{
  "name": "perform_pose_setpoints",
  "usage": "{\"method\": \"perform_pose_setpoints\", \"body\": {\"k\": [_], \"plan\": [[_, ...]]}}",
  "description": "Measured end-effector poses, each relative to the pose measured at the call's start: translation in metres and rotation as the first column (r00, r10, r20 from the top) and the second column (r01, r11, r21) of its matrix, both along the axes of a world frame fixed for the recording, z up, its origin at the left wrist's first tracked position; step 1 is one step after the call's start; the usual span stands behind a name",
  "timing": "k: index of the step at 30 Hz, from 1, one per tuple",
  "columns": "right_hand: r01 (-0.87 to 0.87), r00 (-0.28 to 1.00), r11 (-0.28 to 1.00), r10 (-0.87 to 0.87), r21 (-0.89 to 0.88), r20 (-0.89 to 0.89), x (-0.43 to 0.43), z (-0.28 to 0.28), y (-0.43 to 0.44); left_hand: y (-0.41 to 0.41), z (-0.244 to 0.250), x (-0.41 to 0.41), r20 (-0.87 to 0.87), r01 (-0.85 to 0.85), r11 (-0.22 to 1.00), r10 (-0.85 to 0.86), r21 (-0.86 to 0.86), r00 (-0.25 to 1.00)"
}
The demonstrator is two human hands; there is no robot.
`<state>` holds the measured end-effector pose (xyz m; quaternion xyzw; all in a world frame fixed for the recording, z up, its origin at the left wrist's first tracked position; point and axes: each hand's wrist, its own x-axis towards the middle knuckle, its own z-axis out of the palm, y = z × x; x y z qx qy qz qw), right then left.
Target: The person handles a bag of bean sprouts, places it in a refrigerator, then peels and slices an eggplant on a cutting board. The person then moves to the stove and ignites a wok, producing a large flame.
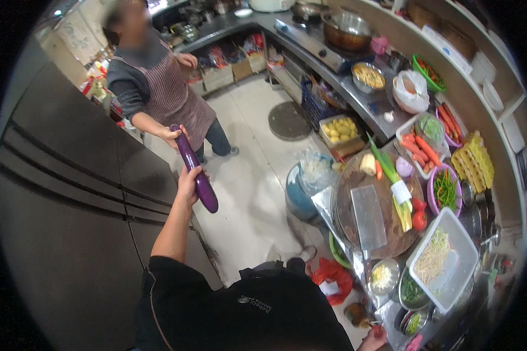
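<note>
My left hand (189, 183) is wrapped around the lower half of a long purple eggplant (205, 193), held out at arm's length over the floor. Another person's hand (170, 135) grips the eggplant's upper end, so both of us have hold of it. Down at the bottom right, my right hand (371, 341) is partly visible by the table's corner, close to a small red object; whether it grips this is unclear. Nearby on the table are a small bowl of chopped garlic (382, 277) and a cleaver (369, 217) resting on a round wooden chopping board (347, 180).
A person in a striped apron (175, 87) stands ahead. Steel cabinets (70, 188) line the left. Around the board are a leek (384, 162), tomatoes (419, 220), a tub of bean sprouts (463, 263) and green chillies (445, 188). A blue barrel (296, 193) and red bag (340, 276) stand below.
</note>
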<state>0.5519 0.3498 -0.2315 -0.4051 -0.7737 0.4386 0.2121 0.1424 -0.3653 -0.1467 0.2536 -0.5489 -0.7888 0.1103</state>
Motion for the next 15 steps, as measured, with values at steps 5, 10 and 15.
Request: {"method": "perform_pose_setpoints", "body": {"k": [5, 10, 15], "plan": [[-0.041, 0.978, 0.938, 0.109, -0.343, 0.18, -0.001, 0.061, -0.074, 0.036, -0.027, 0.09, -0.039, 0.332, 0.912, -0.333, 0.24, 0.942], [-0.181, 0.903, 0.842, 0.347, -0.509, 0.253, -0.078, 0.077, -0.127, 0.102, -0.041, 0.15, 0.088, 0.678, 0.691, -0.714, 0.251, 0.695], [-0.466, 0.764, 0.467, 0.64, -0.752, -0.076, -0.137, 0.044, -0.155, 0.158, -0.031, 0.184, 0.472, 0.967, 0.2, -0.845, -0.156, 0.251]]}}
